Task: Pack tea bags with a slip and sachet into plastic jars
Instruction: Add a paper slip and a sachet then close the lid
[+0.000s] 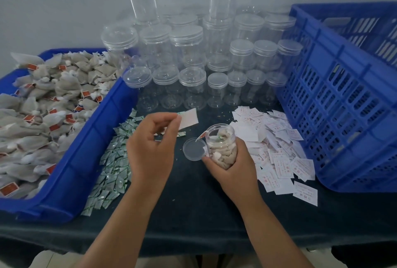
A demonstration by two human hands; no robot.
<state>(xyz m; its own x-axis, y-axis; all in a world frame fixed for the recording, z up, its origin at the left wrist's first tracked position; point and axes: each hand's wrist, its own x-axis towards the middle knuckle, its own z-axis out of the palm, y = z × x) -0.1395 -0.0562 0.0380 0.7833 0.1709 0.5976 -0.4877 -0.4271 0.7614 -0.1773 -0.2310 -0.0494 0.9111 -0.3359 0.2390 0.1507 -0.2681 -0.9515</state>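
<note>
Over the table, left hand pinches a slip, right hand grips the jar, hiding its base.

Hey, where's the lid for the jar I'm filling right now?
In the head view, the lid lies on the dark cloth just left of the jar in the right hand.
</note>
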